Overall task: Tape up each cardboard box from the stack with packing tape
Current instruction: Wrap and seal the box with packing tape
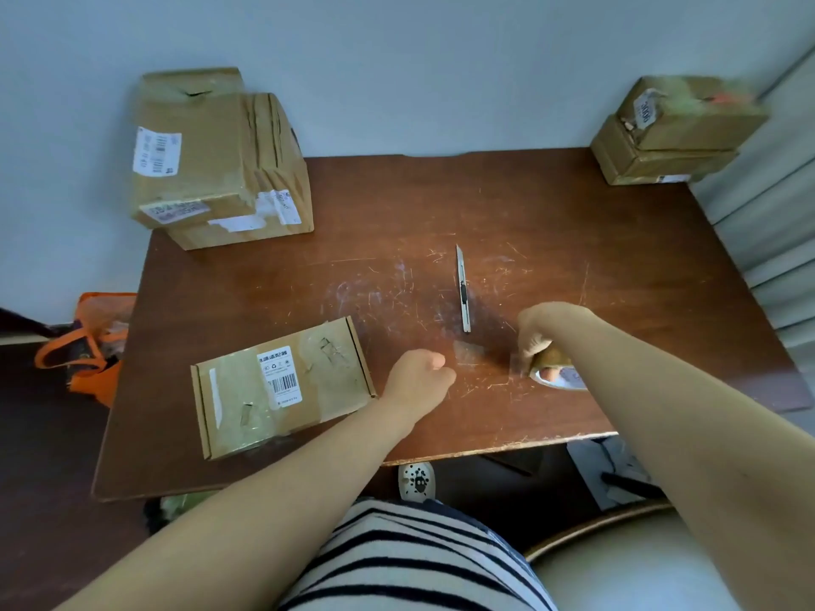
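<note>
Both hands were low over the table (pixel 573 222), right at the near edge; the right hand (pixel 536 332) was curled over the packing tape roll (pixel 556 369), fingers hooked through its core; the left hand (pixel 419 377) sat just beside it, fingers folded in, thumb and fingertips apparently pinching the free end of the strip of tape (pixel 471 352), though the grip itself was hard to make out; the clear strip was stretched between the two hands, low over the wood. The utility knife (pixel 462 288) lay untouched just beyond them, blade end pointing away.

The flat box (pixel 282 385) lay to the left of the left hand, near the front edge, with glossy tape across its top; I judged that one at least partly sealed. A left stack of boxes (pixel 216 160) waited at the far left corner, and a right stack of boxes (pixel 674 130) at the far right; which pile was finished could not be told from here. By my reckoning this was mid-task: a fresh length drawn, not yet cut, and several boxes likely left.
</note>
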{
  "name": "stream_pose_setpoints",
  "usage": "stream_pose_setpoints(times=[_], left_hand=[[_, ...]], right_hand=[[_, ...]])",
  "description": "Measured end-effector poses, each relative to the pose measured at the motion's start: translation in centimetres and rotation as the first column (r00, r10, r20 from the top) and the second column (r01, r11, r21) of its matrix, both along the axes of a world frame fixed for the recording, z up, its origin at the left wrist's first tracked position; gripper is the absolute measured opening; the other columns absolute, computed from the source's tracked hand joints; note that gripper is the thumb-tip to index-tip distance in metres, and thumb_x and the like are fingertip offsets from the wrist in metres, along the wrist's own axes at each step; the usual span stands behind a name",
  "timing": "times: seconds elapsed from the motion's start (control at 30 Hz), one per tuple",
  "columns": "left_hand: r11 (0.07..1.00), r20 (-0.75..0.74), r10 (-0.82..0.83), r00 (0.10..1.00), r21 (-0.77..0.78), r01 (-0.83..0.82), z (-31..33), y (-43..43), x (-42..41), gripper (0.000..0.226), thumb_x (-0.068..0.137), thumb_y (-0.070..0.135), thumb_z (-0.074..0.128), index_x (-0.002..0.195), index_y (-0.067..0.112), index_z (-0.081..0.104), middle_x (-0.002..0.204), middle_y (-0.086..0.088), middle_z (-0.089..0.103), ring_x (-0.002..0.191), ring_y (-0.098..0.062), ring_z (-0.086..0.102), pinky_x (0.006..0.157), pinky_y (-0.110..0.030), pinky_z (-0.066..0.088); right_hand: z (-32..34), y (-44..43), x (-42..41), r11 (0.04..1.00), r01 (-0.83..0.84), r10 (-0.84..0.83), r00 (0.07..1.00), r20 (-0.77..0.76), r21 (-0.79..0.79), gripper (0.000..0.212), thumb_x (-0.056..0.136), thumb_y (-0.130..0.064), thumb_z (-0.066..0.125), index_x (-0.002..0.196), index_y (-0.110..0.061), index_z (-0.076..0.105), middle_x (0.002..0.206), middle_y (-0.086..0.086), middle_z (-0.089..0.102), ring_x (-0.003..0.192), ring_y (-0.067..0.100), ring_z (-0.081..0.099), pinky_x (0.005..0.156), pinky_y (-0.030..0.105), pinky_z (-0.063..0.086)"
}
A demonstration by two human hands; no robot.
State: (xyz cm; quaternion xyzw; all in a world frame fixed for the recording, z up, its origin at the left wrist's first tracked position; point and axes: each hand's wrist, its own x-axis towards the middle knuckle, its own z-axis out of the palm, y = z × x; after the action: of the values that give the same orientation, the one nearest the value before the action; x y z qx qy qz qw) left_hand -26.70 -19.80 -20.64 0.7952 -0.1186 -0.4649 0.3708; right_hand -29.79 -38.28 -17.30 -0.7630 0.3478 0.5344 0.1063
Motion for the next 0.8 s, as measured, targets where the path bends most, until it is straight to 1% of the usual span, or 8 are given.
stream_pose_setpoints(times=[0.1,0.23,0.33,0.43,0.53,0.63,0.7,0.8], left_hand=[[0.941,-0.398,0.338,0.853,0.11,-0.321,0.3,-0.8,-0.2,0.029,0.096,0.018,0.052,0.123,0.008,0.055,0.099,-0.004,0.064,0.089,-0.014,0.059,0.069,-0.025,0.052],[0.85,-0.737,0.469,0.487,0.226,-0.476,-0.5,-1.6,-0.1,0.057,0.094,0.034,0.059,0.136,-0.002,0.045,0.112,-0.014,0.063,0.107,-0.022,0.057,0.081,-0.031,0.051],[0.781,-0.799,0.515,0.311,0.288,-0.554,-1.4,-2.0,-0.2,0.068,0.088,0.036,0.067,0.134,-0.007,0.043,0.118,-0.017,0.061,0.112,-0.026,0.057,0.079,-0.03,0.052],[0.744,-0.815,0.52,0.257,0.284,-0.604,-1.9,-2.5,-0.2,0.061,0.087,0.032,0.068,0.129,-0.007,0.047,0.12,-0.017,0.061,0.11,-0.026,0.058,0.079,-0.031,0.052],[0.664,-0.835,0.522,0.176,0.268,-0.698,-1.9,-3.0,-0.2,0.033,0.086,0.018,0.069,0.11,-0.001,0.057,0.113,-0.013,0.064,0.109,-0.021,0.061,0.088,-0.029,0.053],[0.598,-0.828,0.534,0.169,0.229,-0.768,-1.3,-3.1,0.1,0.01,0.089,0.007,0.063,0.095,-0.001,0.061,0.098,-0.01,0.066,0.094,-0.018,0.064,0.094,-0.026,0.05],[0.576,-0.807,0.557,0.197,0.205,-0.791,-1.4,-2.9,1.0,0.009,0.087,0.005,0.066,0.094,-0.001,0.064,0.091,-0.009,0.07,0.091,-0.017,0.066,0.083,-0.024,0.054],[0.603,-0.74,0.591,0.322,0.139,-0.786,-1.3,-2.5,2.8,0.013,0.081,0.005,0.072,0.093,0.004,0.068,0.078,-0.006,0.074,0.081,-0.014,0.069,0.06,-0.021,0.053]], right_hand=[[0.7,1.4,-0.5,0.998,0.035,-0.027,0.988,0.15,-0.055,0.021,0.079,-0.031,0.075,0.091,-0.013,0.073,0.072,-0.002,0.074,0.075,0.018,0.072,0.084,0.035,0.054],[2.5,3.9,-0.5,0.987,-0.045,0.08,0.97,0.231,-0.152,0.007,0.08,-0.009,0.063,0.077,-0.011,0.069,0.065,-0.002,0.069,0.066,0.015,0.07,0.074,0.026,0.051],[2.9,5.1,-1.3,0.981,-0.073,0.121,0.954,0.275,-0.178,0.015,0.081,0.001,0.056,0.076,-0.01,0.064,0.065,0.0,0.065,0.064,0.018,0.065,0.07,0.03,0.051],[3.8,5.5,-1.8,0.979,-0.089,0.149,0.928,0.341,-0.185,0.016,0.079,0.004,0.058,0.073,-0.01,0.062,0.065,0.001,0.062,0.066,0.021,0.063,0.065,0.029,0.05],[5.1,4.5,-1.8,0.993,-0.061,0.101,0.892,0.441,-0.104,0.016,0.082,-0.009,0.055,0.067,-0.01,0.061,0.061,0.0,0.056,0.057,0.019,0.054,0.052,0.026,0.04],[5.9,3.1,-2.5,0.999,-0.024,0.032,0.861,0.508,-0.022,0.028,0.087,-0.017,0.053,0.06,-0.012,0.049,0.057,0.001,0.043,0.052,0.018,0.041,0.049,0.025,0.032],[5.7,2.1,-3.4,0.999,0.015,-0.035,0.848,0.528,0.043,0.033,0.091,-0.028,0.057,0.062,-0.011,0.051,0.061,0.002,0.043,0.055,0.016,0.039,0.052,0.027,0.033],[5.3,0.8,-4.8,0.957,0.181,-0.276,0.809,0.519,0.228,0.035,0.086,-0.048,0.064,0.086,-0.014,0.072,0.077,0.001,0.063,0.064,0.013,0.055,0.062,0.026,0.046]])
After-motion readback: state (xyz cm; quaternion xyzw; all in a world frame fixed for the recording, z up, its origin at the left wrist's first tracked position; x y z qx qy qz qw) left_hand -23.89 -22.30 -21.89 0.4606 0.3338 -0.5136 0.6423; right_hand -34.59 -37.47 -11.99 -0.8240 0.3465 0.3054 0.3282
